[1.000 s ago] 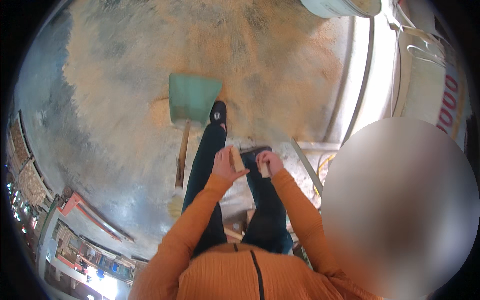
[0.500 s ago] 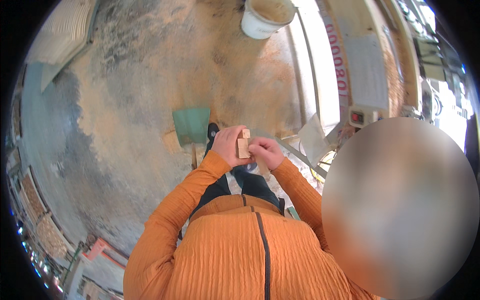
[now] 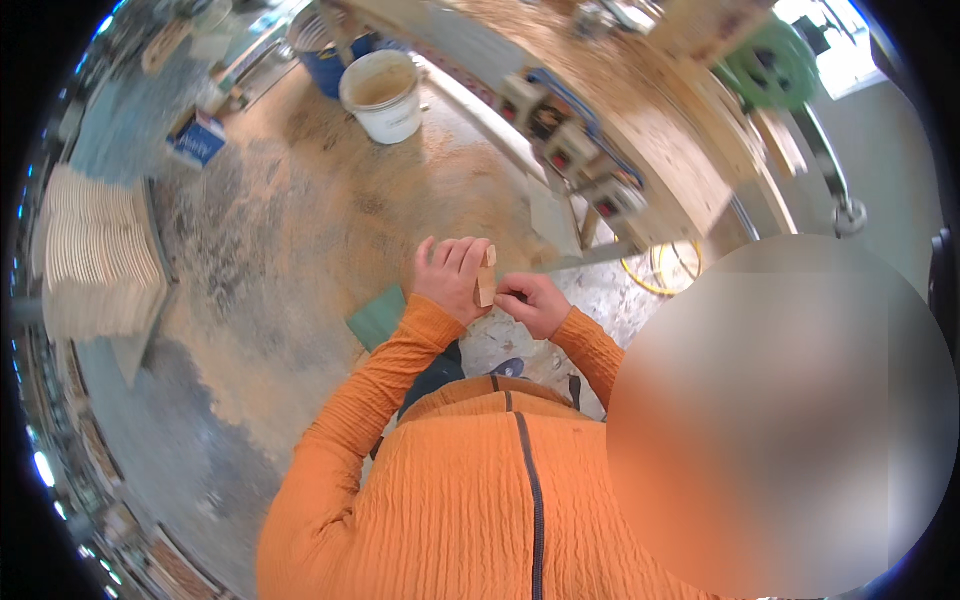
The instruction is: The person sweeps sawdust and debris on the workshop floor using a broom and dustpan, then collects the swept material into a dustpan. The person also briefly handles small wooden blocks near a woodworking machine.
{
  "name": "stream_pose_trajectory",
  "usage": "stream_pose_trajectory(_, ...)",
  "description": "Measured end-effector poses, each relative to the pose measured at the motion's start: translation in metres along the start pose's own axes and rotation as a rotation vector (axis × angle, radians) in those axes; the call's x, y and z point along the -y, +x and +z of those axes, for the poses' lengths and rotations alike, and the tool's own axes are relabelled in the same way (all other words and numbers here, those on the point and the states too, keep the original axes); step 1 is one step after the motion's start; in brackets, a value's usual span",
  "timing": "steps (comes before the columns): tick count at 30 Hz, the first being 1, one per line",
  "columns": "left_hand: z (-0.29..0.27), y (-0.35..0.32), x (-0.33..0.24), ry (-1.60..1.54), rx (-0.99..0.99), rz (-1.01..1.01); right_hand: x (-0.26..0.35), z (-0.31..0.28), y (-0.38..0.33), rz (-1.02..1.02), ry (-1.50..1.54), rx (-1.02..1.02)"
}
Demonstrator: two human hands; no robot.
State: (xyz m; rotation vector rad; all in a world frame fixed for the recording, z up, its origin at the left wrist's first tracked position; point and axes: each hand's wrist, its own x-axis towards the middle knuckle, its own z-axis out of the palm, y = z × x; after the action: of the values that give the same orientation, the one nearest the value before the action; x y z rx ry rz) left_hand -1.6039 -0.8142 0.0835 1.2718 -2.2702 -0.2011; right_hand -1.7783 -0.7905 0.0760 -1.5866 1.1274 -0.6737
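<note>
A small pale wooden block (image 3: 486,277) stands upright between my two hands in front of my chest. My left hand (image 3: 450,278) is wrapped around its left side, fingers pointing up. Closed fingers of my right hand (image 3: 533,302) pinch the block's lower right edge. Both arms wear orange ribbed sleeves. A green dustpan (image 3: 378,317) lies on the floor just below my left wrist, partly hidden by the arm.
Sawdust covers the floor. A white bucket (image 3: 383,95) and a blue barrel stand at the top. A workbench with machinery (image 3: 620,150) runs along the upper right. Stacked pale boards (image 3: 95,255) sit at the left. A blurred patch covers the lower right.
The view has swung up from the floor toward the workbench. My hands have risen with the block and stayed on it; the dustpan now sits lower, beneath my left arm.
</note>
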Motion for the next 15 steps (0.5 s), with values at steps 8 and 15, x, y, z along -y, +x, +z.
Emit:
stream_pose_trajectory(8, 0.036, -0.017, -0.102, 0.005, 0.063, 0.037, -0.022, -0.024, -0.127, 0.358, 0.437, -0.311)
stream_pose_trajectory(15, 0.046, -0.031, -0.156, -0.310, 0.235, 0.077, -0.029, -0.033, -0.182, -0.016, 0.377, -0.403)
